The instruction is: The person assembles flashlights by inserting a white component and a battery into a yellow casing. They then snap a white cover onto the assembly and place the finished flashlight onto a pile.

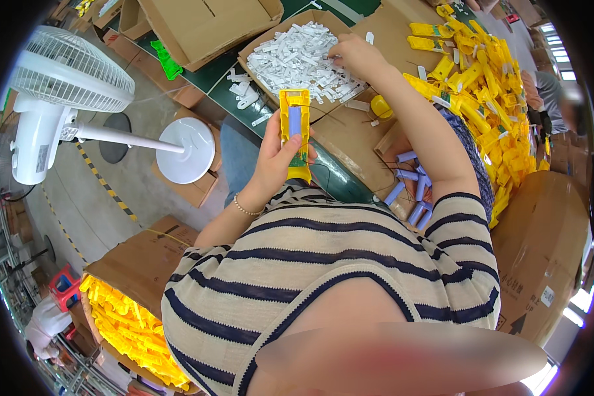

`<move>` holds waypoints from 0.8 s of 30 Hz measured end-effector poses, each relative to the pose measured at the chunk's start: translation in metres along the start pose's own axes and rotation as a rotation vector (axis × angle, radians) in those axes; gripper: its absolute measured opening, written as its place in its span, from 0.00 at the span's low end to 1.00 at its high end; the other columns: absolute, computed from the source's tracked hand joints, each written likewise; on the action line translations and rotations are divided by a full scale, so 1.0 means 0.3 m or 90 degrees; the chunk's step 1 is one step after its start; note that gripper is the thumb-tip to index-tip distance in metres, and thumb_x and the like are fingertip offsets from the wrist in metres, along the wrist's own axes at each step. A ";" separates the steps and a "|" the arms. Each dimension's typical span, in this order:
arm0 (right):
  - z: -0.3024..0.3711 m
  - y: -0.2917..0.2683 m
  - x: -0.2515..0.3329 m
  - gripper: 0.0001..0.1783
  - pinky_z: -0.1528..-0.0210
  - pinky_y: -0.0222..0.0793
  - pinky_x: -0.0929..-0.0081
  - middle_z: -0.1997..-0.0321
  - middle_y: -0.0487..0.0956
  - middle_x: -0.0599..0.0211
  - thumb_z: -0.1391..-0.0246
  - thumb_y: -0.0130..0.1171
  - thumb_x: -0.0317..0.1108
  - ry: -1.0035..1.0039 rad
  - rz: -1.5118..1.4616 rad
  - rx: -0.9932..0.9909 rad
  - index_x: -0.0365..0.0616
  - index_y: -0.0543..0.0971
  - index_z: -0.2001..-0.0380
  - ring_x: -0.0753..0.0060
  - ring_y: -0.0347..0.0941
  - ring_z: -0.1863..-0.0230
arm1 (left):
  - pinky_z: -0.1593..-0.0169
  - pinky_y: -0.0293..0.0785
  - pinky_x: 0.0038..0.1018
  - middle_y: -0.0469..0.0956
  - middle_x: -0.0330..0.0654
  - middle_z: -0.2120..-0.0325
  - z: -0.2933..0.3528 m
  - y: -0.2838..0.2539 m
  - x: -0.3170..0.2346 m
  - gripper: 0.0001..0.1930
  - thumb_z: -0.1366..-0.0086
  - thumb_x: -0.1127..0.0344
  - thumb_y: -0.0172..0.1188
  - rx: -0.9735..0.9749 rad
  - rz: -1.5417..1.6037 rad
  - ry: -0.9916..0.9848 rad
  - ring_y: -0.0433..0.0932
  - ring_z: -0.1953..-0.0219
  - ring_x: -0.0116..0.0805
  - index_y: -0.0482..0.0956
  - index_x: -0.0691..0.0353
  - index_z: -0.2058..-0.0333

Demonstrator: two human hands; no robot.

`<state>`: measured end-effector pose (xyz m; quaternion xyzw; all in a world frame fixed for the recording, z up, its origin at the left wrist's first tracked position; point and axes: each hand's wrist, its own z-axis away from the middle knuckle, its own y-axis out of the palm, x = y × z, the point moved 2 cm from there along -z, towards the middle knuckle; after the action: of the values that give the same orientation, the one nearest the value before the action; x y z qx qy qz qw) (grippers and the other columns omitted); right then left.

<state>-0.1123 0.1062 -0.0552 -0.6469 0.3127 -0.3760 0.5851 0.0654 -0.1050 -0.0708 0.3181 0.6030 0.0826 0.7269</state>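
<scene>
My left hand (pixel 280 153) is closed around a yellow plastic housing (pixel 286 105), held upright near my chest. Inside the housing lie a purple cylindrical battery cell (pixel 295 120) and, lower down, a green circuit board (pixel 300 158); a thin dark wire loops out beside it. Stretched out to the far side, my right hand (pixel 360 56) has its fingers bent together at the edge of a pile of small white plastic parts (pixel 297 56) in a cardboard tray (pixel 252 66). Whatever its fingertips hold, if anything, is too small to make out.
Yellow housings (pixel 488 99) are heaped at the right. Several purple cells (pixel 416 181) lie in a box under my right arm. A white fan (pixel 72 72) stands on the left, above a carton of yellow parts (pixel 125 323). A large carton (pixel 541 251) is at my right.
</scene>
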 end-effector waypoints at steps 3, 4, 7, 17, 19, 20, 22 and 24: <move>0.007 0.004 -0.002 0.09 0.55 0.67 0.64 0.62 0.73 0.62 0.55 0.61 0.31 -0.033 -0.020 -0.018 0.44 0.79 0.67 0.58 0.69 0.54 | 0.65 0.76 0.28 0.70 0.47 0.59 0.006 -0.009 0.000 0.26 0.34 0.68 0.46 -0.019 -0.003 -0.004 0.76 0.68 0.32 0.48 0.58 0.39; 0.011 -0.001 -0.003 0.09 0.55 0.67 0.64 0.63 0.73 0.62 0.55 0.61 0.31 -0.060 -0.048 -0.040 0.43 0.79 0.67 0.57 0.69 0.55 | 0.65 0.76 0.28 0.70 0.47 0.59 0.004 -0.012 -0.001 0.27 0.34 0.68 0.46 -0.031 -0.007 -0.007 0.76 0.68 0.32 0.48 0.58 0.39; 0.031 -0.032 -0.022 0.08 0.58 0.68 0.72 0.61 0.76 0.67 0.54 0.61 0.29 -0.072 -0.165 -0.140 0.43 0.76 0.68 0.65 0.72 0.61 | 0.64 0.76 0.29 0.69 0.48 0.57 -0.013 -0.022 0.001 0.28 0.34 0.65 0.46 -0.025 -0.044 -0.001 0.76 0.67 0.34 0.46 0.55 0.38; 0.257 -0.190 0.140 0.11 0.72 0.70 0.81 0.65 0.78 0.54 0.56 0.60 0.15 -0.006 -0.903 -0.291 0.39 0.72 0.70 0.76 0.74 0.70 | 0.65 0.76 0.27 0.69 0.47 0.59 -0.064 0.044 -0.036 0.27 0.34 0.69 0.46 -0.014 -0.023 0.022 0.76 0.68 0.31 0.47 0.59 0.39; 0.310 -0.220 0.166 0.11 0.74 0.70 0.80 0.67 0.78 0.54 0.56 0.59 0.15 0.012 -0.996 -0.292 0.39 0.72 0.70 0.76 0.74 0.72 | 0.64 0.76 0.29 0.69 0.48 0.58 -0.080 0.069 -0.037 0.29 0.34 0.64 0.47 0.013 -0.053 0.033 0.76 0.68 0.34 0.45 0.56 0.38; 0.332 -0.237 0.181 0.11 0.77 0.70 0.80 0.69 0.78 0.54 0.57 0.58 0.14 0.025 -1.089 -0.287 0.38 0.72 0.69 0.75 0.74 0.75 | 0.64 0.76 0.29 0.69 0.48 0.58 -0.087 0.077 -0.037 0.29 0.34 0.64 0.47 0.016 -0.055 0.030 0.76 0.68 0.34 0.45 0.56 0.38; 0.364 -0.245 0.199 0.08 0.76 0.75 0.81 0.69 0.79 0.56 0.56 0.60 0.15 -0.017 -1.151 -0.316 0.35 0.74 0.71 0.73 0.78 0.72 | 0.64 0.76 0.29 0.69 0.48 0.58 -0.098 0.098 -0.038 0.29 0.33 0.65 0.47 0.053 -0.064 0.037 0.76 0.68 0.34 0.45 0.57 0.38; 0.399 -0.228 0.189 0.09 0.74 0.78 0.77 0.71 0.79 0.55 0.55 0.59 0.15 -0.010 -1.089 -0.415 0.35 0.75 0.68 0.69 0.79 0.74 | 0.64 0.75 0.28 0.69 0.48 0.58 -0.102 0.122 -0.042 0.28 0.34 0.66 0.47 0.063 -0.056 0.033 0.76 0.68 0.32 0.46 0.59 0.39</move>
<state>0.0170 0.1289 0.0155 -0.7937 -0.1863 -0.5700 -0.1021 0.0434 -0.0715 -0.0419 0.3245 0.6385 0.0292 0.6973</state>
